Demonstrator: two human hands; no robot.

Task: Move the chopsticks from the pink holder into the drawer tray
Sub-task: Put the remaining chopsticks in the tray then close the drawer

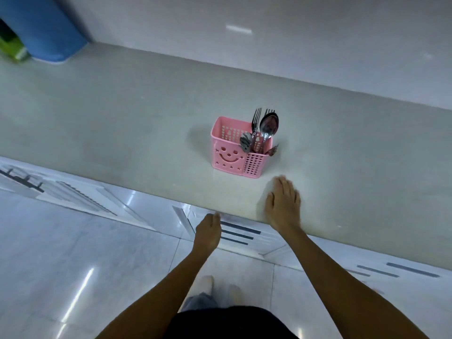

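Observation:
The pink holder point(241, 149) stands on the pale countertop point(122, 118), a smiley face on its front. Forks and spoons point(265, 128) stick out of its right compartment; the left compartment looks empty, and I see no chopsticks. My right hand point(283, 204) lies flat and open on the counter near its front edge, just in front of the holder and to its right, holding nothing. My left hand point(208, 232) is below the counter edge, against the top of a white drawer front point(247, 241) with dark bars. Its fingertips are blurred. No drawer tray shows.
A blue container point(46, 28) and a green object point(12, 48) stand at the counter's far left against the wall. White cabinet fronts point(403, 270) run below the counter edge. A glossy tiled floor point(73, 265) lies underneath, where my feet are.

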